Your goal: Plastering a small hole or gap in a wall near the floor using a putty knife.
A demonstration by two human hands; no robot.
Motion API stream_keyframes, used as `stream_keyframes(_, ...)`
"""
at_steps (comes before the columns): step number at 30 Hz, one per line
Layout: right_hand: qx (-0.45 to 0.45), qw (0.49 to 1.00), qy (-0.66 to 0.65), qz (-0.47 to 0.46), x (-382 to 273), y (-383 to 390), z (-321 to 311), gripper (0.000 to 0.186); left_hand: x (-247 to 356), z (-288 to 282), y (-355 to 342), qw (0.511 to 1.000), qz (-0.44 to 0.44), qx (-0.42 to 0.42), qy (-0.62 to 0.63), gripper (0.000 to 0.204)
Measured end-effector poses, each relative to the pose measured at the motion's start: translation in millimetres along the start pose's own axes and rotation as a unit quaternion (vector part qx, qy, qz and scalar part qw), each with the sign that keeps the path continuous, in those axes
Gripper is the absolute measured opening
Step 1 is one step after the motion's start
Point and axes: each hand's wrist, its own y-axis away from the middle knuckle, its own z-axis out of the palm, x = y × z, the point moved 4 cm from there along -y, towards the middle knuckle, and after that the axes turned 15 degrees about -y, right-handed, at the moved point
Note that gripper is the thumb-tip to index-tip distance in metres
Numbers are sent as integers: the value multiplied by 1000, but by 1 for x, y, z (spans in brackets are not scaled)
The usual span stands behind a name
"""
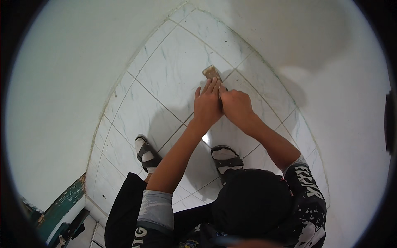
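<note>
A scraper with a broad, worn brownish blade (211,72) rests against the white tiled floor ahead of me, its far end pointing away. My right hand (236,104) is closed around its near part; the handle is mostly hidden. Beside it, my left hand (208,102) lies with its fingers stretched forward over the blade, pressing on it from above. The two hands touch at the scraper. Grey grout lines run between the marbled tiles (173,58) around it.
Pale walls (297,29) meet in a corner at the far end of the tiles. My feet, in white socks and dark sandals (226,157), stand on the floor behind my hands. A green, chipped board (66,206) shows at the lower left, and a dark object (389,124) at the right rim.
</note>
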Motion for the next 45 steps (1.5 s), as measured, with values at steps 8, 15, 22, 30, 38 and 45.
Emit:
stream_keyframes(8,-62,996,26,51,-14,-3,14,17,-13,2,9,1000,14,-8,27,57)
stream_keyframes(15,-6,1000,11,-22,-21,-60,19,17,-56,6,-34,999,-18,27,-10,62)
stream_keyframes(22,-18,999,38,29,-38,-60,25,14,-67,0,-27,999,-4,44,-3,55)
stream_keyframes(30,-76,992,54,81,-35,-41,28,18,-54,7,-13,1000,-2,4,-28,51)
stream_keyframes(38,-53,995,63,59,-27,-70,34,21,-72,4,-39,999,-17,43,-20,49)
stream_keyframes(45,-29,998,56,30,-29,-69,34,30,-89,-21,-49,993,79,41,-84,44)
